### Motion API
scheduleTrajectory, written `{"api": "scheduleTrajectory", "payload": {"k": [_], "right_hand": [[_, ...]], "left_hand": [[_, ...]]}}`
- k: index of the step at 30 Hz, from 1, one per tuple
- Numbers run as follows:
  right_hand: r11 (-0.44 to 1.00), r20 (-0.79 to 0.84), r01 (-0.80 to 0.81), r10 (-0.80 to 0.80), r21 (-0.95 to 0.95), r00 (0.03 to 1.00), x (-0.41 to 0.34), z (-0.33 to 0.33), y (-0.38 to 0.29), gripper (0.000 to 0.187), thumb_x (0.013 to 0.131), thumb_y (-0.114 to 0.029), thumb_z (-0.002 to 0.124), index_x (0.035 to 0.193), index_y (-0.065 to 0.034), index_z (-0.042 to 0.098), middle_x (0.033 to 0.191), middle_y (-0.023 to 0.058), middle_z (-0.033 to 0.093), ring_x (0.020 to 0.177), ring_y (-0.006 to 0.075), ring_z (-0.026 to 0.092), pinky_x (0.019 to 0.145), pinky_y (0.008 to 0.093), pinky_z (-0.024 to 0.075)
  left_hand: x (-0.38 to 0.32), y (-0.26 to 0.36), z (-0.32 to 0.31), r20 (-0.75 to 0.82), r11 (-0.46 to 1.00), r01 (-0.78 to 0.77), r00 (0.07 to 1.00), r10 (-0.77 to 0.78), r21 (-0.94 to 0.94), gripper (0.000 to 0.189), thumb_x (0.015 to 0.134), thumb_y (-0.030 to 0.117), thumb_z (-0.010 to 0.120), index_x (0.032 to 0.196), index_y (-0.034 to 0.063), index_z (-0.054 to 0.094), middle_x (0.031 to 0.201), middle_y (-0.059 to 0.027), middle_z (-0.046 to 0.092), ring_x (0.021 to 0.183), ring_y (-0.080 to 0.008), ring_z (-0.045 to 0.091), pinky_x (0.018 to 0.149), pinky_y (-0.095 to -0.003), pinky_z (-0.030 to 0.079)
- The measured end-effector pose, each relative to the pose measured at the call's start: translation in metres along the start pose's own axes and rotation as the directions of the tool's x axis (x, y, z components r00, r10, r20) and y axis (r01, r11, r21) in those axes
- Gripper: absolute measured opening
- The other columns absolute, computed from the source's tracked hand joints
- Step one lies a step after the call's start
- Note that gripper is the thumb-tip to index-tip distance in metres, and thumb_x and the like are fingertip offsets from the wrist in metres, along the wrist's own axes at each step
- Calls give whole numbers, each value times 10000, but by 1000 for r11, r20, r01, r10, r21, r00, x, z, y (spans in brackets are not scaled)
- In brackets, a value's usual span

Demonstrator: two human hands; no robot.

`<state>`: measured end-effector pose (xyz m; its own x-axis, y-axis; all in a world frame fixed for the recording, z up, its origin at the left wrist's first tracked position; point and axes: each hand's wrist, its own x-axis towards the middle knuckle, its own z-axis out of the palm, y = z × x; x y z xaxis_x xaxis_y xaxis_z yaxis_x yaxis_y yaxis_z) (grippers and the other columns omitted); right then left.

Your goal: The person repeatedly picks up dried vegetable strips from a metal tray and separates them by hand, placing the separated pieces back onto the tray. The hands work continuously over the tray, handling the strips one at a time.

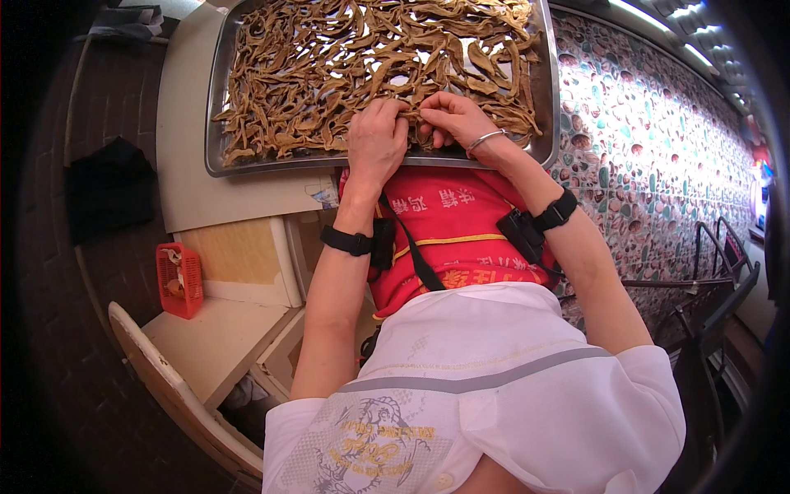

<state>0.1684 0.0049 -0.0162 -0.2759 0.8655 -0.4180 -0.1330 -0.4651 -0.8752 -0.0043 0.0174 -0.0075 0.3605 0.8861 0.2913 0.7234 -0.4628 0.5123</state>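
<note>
A wide metal tray (382, 165) stands before me, covered with wrinkled brown dried strips (296, 80), perhaps a dried vegetable. Over its near edge, my left hand (376, 139) has curled fingers, and their tips meet a small dried strip (412, 113). From the other side, the thumb and forefinger of my right hand (455, 118) pinch at the same strip. A silver bangle circles my right wrist. My fingers partly hide the strip and the pieces under it.
A pale board (185, 123) lies under the tray. At lower left, a red plastic basket (179, 281) sits on a cream shelf (210, 333), near a round-edged board (166, 370). Dark cloth (111, 188) lies on the brick floor. Folded metal chairs (710, 296) stand at right, by a pebble-patterned surface (642, 142).
</note>
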Motion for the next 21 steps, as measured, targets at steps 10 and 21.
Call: {"api": "scheduleTrajectory", "payload": {"k": [10, 21], "right_hand": [[1000, 7, 5, -4, -18, 1000, -1, 1, -1, 195, 931, -227, 541, 1029, -60, 560, 784, -4, 623, 584, 46, 549, 520, 174, 394], [999, -5, 3, -3, -46, 1000, -2, 2, -3, 199, 927, -233, 547, 1027, -62, 563, 778, -5, 622, 582, 47, 550, 517, 173, 388]], "left_hand": [[0, -1, 1, -1, 1000, 13, 1000, -13, -12, 148, 811, 113, 575, 935, 57, 633, 907, -117, 626, 841, -315, 604, 741, -389, 455], [-1, 0, 0, 7, 1000, 21, 1000, -21, 2, 156, 811, 112, 571, 946, 58, 630, 919, -111, 626, 856, -310, 602, 756, -385, 451]]}}
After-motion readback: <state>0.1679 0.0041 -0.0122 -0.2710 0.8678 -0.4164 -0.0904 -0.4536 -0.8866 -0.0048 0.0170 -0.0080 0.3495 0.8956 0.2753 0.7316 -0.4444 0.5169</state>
